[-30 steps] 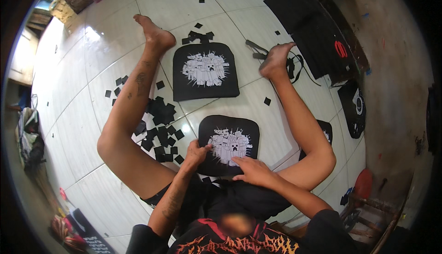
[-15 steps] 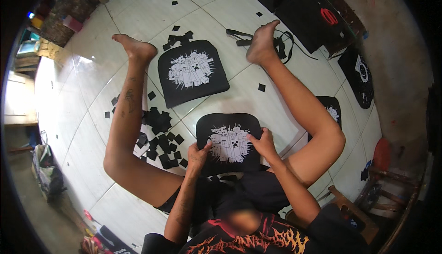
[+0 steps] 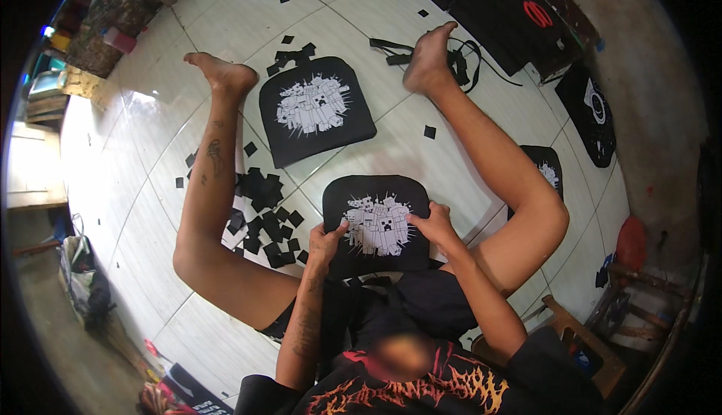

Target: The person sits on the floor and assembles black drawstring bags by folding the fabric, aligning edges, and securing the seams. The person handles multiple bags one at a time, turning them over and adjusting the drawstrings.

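Observation:
Between my knees I hold a black fabric panel [image 3: 376,188] with rounded top corners and a white blocky cartoon print. My left hand [image 3: 325,240] grips its left edge, thumb on the front and fingers behind. On the opposite edge my right hand [image 3: 438,225] pinches it the same way, thumb on top. The lower edge of the panel rests against my black shorts. Farther off lies a matching printed panel [image 3: 316,107], flat on the floor between my shins. Many small black squares [image 3: 263,189] are heaped beside my left leg.
More black squares [image 3: 293,54] lie past the far panel. Black straps [image 3: 466,62] curl by my right foot. Another printed panel [image 3: 549,165] is partly hidden behind my right knee. A dark box-like piece [image 3: 481,20] stands far right, and a wooden stool [image 3: 583,340] near right.
The view has shifted slightly. Both hands keep their hold on the panel's side edges, and the panel lies in nearly the same place.

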The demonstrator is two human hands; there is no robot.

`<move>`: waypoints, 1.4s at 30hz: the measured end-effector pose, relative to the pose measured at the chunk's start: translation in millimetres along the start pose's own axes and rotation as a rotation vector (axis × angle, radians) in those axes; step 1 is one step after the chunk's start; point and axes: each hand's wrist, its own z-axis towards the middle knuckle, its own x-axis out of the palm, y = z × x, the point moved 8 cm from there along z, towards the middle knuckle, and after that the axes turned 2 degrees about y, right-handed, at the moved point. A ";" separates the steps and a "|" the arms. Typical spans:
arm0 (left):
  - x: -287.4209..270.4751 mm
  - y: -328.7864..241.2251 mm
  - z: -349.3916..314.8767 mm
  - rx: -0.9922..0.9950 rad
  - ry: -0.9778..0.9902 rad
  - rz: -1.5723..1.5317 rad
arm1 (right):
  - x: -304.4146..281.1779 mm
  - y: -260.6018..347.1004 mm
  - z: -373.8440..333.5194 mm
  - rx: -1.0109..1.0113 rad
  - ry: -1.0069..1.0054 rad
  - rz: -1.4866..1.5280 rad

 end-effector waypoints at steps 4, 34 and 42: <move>-2.7 6.3 3.0 -0.052 0.003 0.032 | 21.0 -3.0 -17.5 0.155 0.217 0.678; -8.5 -99.2 -28.1 0.395 -0.184 0.518 | -31.2 95.9 -40.7 -0.317 -0.141 0.085; -19.0 -38.5 -20.0 0.121 -0.119 0.568 | 15.4 11.7 -21.5 -0.094 -0.071 0.080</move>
